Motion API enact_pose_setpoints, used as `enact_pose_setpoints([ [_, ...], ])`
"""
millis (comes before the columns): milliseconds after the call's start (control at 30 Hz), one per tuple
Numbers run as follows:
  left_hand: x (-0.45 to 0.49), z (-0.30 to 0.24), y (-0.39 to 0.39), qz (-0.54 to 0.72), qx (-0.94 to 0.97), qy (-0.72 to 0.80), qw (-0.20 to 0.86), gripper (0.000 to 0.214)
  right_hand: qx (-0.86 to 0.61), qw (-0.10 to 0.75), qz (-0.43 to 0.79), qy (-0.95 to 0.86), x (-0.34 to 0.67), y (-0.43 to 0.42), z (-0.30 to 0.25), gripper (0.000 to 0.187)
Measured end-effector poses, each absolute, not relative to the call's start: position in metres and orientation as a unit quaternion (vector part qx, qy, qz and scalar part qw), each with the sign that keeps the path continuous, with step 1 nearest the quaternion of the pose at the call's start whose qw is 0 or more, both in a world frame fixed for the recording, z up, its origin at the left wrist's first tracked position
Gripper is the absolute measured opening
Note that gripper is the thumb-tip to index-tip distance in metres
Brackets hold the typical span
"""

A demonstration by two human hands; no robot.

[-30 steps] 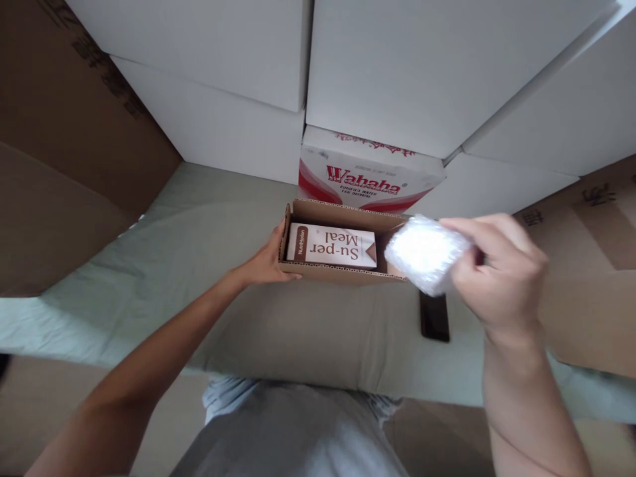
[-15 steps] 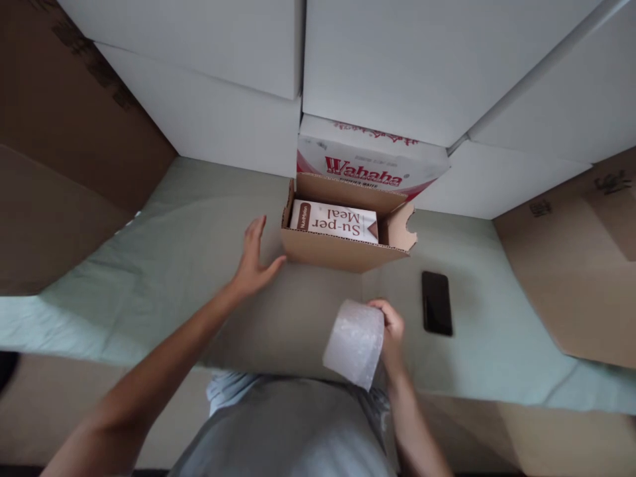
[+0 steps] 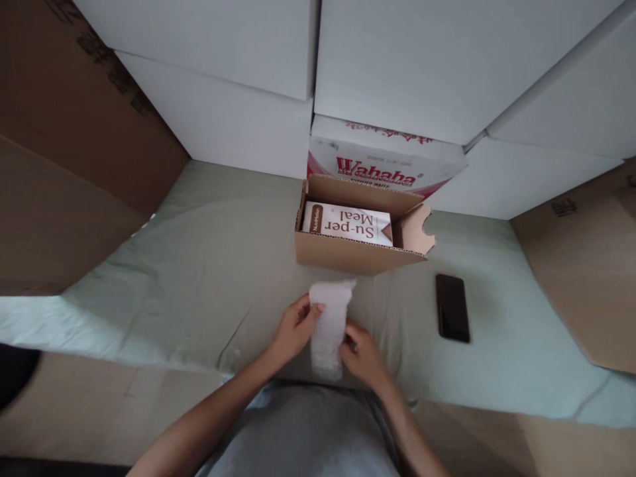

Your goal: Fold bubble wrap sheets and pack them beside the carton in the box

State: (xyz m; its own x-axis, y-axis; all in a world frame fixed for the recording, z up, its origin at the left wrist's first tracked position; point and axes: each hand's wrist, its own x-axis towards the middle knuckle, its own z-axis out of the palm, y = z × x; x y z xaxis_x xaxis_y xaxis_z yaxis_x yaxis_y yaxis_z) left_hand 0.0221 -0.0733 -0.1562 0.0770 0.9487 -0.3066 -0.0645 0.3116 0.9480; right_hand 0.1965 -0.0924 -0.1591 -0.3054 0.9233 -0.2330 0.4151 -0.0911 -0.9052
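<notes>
A piece of white bubble wrap hangs between my two hands, close to my body. My left hand pinches its upper left side, thumb on the front. On the right edge, my right hand grips it with bent fingers. Just beyond stands an open cardboard box, its right-hand flap with a curved cutout standing up. Inside it lies a white carton with brown "Su-per Meal" print, upside down from my side.
A black phone lies on the green cloth to the right. Behind the open box sits a white and red Wahaha box, against white cabinet panels. Large brown cardboard boxes flank the cloth on both sides.
My left hand has come from beside the cardboard box down to the bubble wrap and taken hold of it. My right hand has moved left with the wrap, now turned narrower and upright.
</notes>
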Motion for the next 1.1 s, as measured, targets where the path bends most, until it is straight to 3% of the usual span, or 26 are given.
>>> enact_pose_setpoints([
  [167, 0.022, -0.159, -0.069, 0.382, 0.384, 0.523, 0.658, 0.042, -0.51, 0.311, 0.599, -0.533, 0.198, -0.097, -0.154, 0.022],
  [367, 0.028, -0.157, -0.085, 0.433, 0.453, 0.603, 0.493, 0.034, -0.546, 0.312, 0.552, -0.547, 0.191, -0.095, -0.15, 0.018],
  [533, 0.028, -0.151, -0.096, 0.367, 0.479, 0.493, 0.627, 0.056, -0.518, 0.322, 0.575, -0.546, 0.188, -0.094, -0.153, 0.02],
  [667, 0.016, -0.158, -0.09, 0.391, 0.346, 0.531, 0.667, 0.039, -0.611, 0.388, 0.529, -0.442, 0.196, -0.096, -0.161, 0.025],
  [833, 0.006, -0.166, -0.083, 0.476, 0.209, 0.54, 0.661, 0.068, -0.64, 0.419, 0.499, -0.406, 0.206, -0.1, -0.169, 0.023],
  [900, 0.007, -0.167, -0.084, 0.48, 0.22, 0.536, 0.659, 0.055, -0.616, 0.432, 0.516, -0.41, 0.205, -0.103, -0.171, 0.03],
  [1000, 0.012, -0.166, -0.088, 0.439, 0.263, 0.526, 0.679, 0.029, -0.575, 0.447, 0.536, -0.427, 0.201, -0.109, -0.171, 0.061],
  [1100, 0.015, -0.162, -0.092, 0.399, 0.348, 0.479, 0.7, 0.044, -0.55, 0.443, 0.547, -0.45, 0.196, -0.113, -0.17, 0.071],
])
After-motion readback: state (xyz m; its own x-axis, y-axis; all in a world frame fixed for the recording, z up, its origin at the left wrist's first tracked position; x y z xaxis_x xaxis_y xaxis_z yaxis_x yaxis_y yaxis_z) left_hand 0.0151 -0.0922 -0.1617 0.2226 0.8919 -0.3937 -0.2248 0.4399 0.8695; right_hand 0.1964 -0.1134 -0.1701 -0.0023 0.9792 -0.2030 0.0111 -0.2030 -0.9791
